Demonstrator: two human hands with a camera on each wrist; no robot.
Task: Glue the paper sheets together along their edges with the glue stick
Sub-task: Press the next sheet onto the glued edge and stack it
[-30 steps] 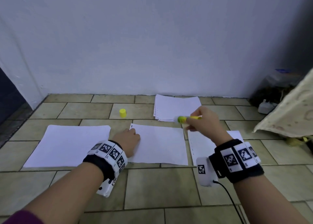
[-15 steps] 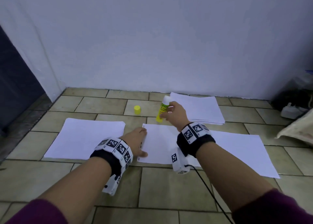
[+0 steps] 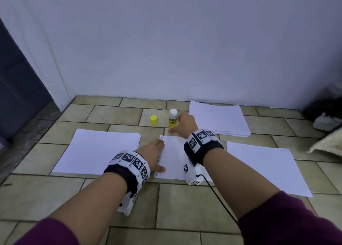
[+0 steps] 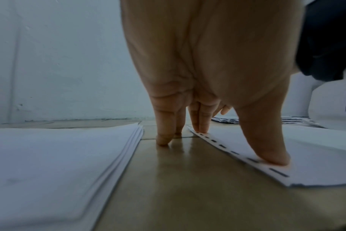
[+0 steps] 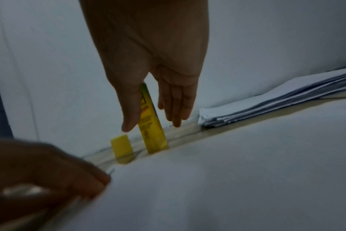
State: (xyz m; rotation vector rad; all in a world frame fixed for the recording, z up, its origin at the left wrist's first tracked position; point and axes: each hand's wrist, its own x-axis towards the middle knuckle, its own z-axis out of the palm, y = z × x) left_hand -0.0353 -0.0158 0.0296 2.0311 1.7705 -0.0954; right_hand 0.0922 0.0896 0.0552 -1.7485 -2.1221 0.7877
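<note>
The yellow glue stick [image 3: 172,121] stands upright and uncapped on the tiled floor, its white top up, just past the middle paper sheet [image 3: 174,163]. Its yellow cap [image 3: 154,119] sits to its left. My right hand [image 3: 182,124] is at the stick with straight fingers. In the right wrist view the thumb [image 5: 128,115] lies against the glue stick [image 5: 152,134] and the other fingers [image 5: 176,109] hang apart from it. My left hand [image 3: 157,157] presses thumb and fingertips on the middle sheet's punched left edge [image 4: 237,153]. Another sheet [image 3: 268,170] lies to the right.
A paper stack [image 3: 100,150] lies left of my left hand and a second stack [image 3: 218,118] lies by the white wall. A dark doorway [image 3: 18,96] is at far left. A white object [image 3: 323,123] and a cloth [image 3: 329,143] sit at far right.
My right hand carried the glue stick leftward over the middle sheet and stood it upright beside the cap, then straightened its fingers. The left hand stayed on the sheet's edge.
</note>
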